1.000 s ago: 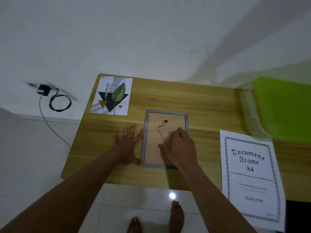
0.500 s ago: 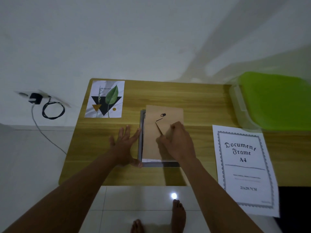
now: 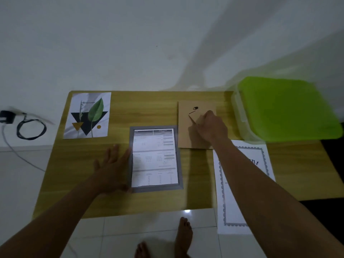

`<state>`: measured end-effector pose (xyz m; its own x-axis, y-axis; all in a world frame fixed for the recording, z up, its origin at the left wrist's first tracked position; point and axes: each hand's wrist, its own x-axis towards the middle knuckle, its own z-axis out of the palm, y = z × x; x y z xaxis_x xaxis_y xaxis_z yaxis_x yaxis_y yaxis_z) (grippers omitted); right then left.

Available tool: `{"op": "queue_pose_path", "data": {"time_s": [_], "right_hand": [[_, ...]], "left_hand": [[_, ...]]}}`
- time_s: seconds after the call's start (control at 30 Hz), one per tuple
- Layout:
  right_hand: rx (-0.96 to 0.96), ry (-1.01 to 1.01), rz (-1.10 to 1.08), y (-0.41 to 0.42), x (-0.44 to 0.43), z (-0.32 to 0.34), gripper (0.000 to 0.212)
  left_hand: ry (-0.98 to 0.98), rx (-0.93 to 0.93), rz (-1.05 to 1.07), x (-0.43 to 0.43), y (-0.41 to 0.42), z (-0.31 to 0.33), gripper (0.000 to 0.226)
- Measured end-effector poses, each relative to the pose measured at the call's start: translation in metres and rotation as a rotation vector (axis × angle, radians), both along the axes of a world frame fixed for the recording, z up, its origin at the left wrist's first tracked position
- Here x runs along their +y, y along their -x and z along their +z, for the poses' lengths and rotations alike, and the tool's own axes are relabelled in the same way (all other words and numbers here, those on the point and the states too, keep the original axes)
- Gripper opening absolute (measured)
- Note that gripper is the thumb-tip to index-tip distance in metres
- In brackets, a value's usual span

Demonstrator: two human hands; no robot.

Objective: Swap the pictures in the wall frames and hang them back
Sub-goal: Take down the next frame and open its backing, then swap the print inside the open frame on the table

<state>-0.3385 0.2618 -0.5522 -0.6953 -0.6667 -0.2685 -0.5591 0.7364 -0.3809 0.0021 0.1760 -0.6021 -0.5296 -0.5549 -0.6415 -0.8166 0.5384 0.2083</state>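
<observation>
- Grey frame (image 3: 156, 158) lies face-down, near the front-middle of the wooden table (image 3: 152, 108); back is off, a printed sheet (image 3: 154, 157) sits exposed inside it.
- Brown backing board (image 3: 188, 135) rests flat just right of and behind the frame, apart from it.
- Right hand (image 3: 211, 127) is on the board, fingers curled around its fold-out stand; pinched closed on it as far as I can tell.
- Left hand (image 3: 111, 170) lies flat and spread, holding nothing, thumb side touching the frame's left edge as a brace.
- Leaf print (image 3: 88, 114) lies at the back-left corner, well apart. Certificate sheet (image 3: 242, 185) is at the right, partly under the right forearm, its near end hanging over the table's front edge.
- Risk: forearm drag could sweep the certificate off the edge or crease it.
- Risk: lifting the printed sheet carelessly may shift the frame; whether it holds glass cannot be told.
- Risk: dim light may hide which side of a print faces down.
- Green-lidded bin (image 3: 286, 108) crowds the back-right, just beside the board.
- Open room: bare wood between leaf print and frame, and left of the left hand. Front edge is close to the frame.
</observation>
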Motion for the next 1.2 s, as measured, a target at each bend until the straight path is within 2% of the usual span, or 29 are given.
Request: {"op": "queue_pose_path", "data": {"time_s": [0.1, 0.2, 0.27, 0.43, 0.53, 0.7, 0.8, 0.9, 1.07, 1.2], "right_hand": [[0.006, -0.025, 0.016, 0.024, -0.005, -0.014, 0.043], [0.026, -0.011, 0.110, 0.033, -0.009, -0.028, 0.024], [0.056, -0.010, 0.167, 0.036, -0.009, -0.037, 0.022], [0.155, -0.059, 0.263, 0.035, -0.011, -0.045, 0.034], [0.237, -0.077, 0.282, 0.021, -0.007, -0.040, 0.053], [0.044, 0.088, 0.264, -0.050, 0.015, -0.019, 0.054], [-0.038, 0.056, 0.250, -0.096, 0.034, -0.018, 0.055], [-0.010, 0.016, 0.288, -0.128, 0.047, -0.032, 0.056], [0.006, -0.079, 0.358, -0.148, 0.057, -0.051, 0.091], [-0.003, -0.100, 0.409, -0.149, 0.054, -0.053, 0.093]], "left_hand": [[-0.003, -0.014, -0.001, 0.000, 0.002, 0.001, 0.141], [-0.001, -0.034, 0.008, 0.002, 0.004, 0.004, 0.142], [0.012, -0.035, 0.011, 0.001, 0.005, 0.004, 0.143], [0.012, -0.036, 0.016, 0.002, 0.006, 0.000, 0.142], [0.013, -0.037, 0.025, 0.001, 0.005, 0.000, 0.142], [-0.003, -0.044, 0.025, 0.006, 0.010, 0.012, 0.137], [-0.008, -0.007, 0.044, 0.006, 0.015, 0.015, 0.139], [0.006, 0.032, 0.075, 0.003, 0.014, 0.013, 0.130], [0.056, 0.057, 0.055, 0.009, 0.007, 0.011, 0.124], [0.079, 0.071, 0.049, 0.012, 0.007, 0.009, 0.122]]}}
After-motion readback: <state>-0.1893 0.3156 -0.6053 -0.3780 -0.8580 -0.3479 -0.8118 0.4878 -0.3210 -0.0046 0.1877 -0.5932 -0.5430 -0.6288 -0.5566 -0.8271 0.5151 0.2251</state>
